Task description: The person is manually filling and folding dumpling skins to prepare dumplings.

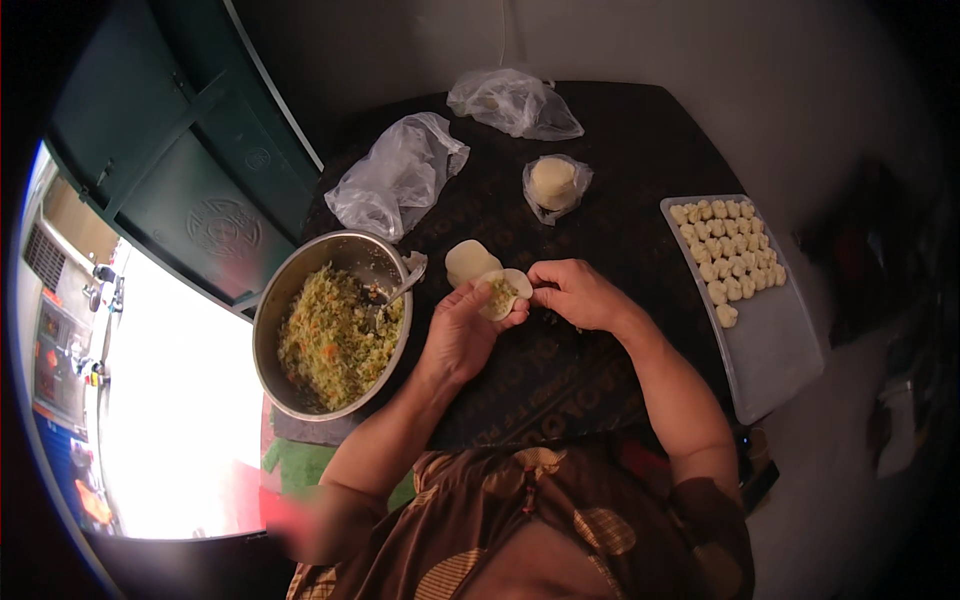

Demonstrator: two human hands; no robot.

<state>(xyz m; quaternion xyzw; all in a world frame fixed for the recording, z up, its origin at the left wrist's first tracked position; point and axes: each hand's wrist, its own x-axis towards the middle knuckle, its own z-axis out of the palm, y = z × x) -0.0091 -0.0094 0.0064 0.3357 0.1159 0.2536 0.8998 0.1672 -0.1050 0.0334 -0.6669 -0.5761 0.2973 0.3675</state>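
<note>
My left hand [468, 325] cradles a round dumpling wrapper [516, 283] with a small heap of shredded vegetable filling on it. At the wrapper's right edge, my right hand [580, 294] pinches the dough between thumb and fingers. Just beyond my left hand lie some flat round wrappers [470, 260] on the dark table. To the left stands a steel bowl [262, 350] of shredded vegetable filling [335, 335], green with orange bits. A metal spoon [408, 282] leans on the bowl's right rim, its tip in the filling.
On the right, a grey tray [770, 350] carries rows of pleated dumplings [728, 243] at its far end. A stack of wrappers [553, 183] sits on plastic farther back. Two clear plastic bags [395, 175] lie at the back. A green door [200, 190] stands beyond the table's left.
</note>
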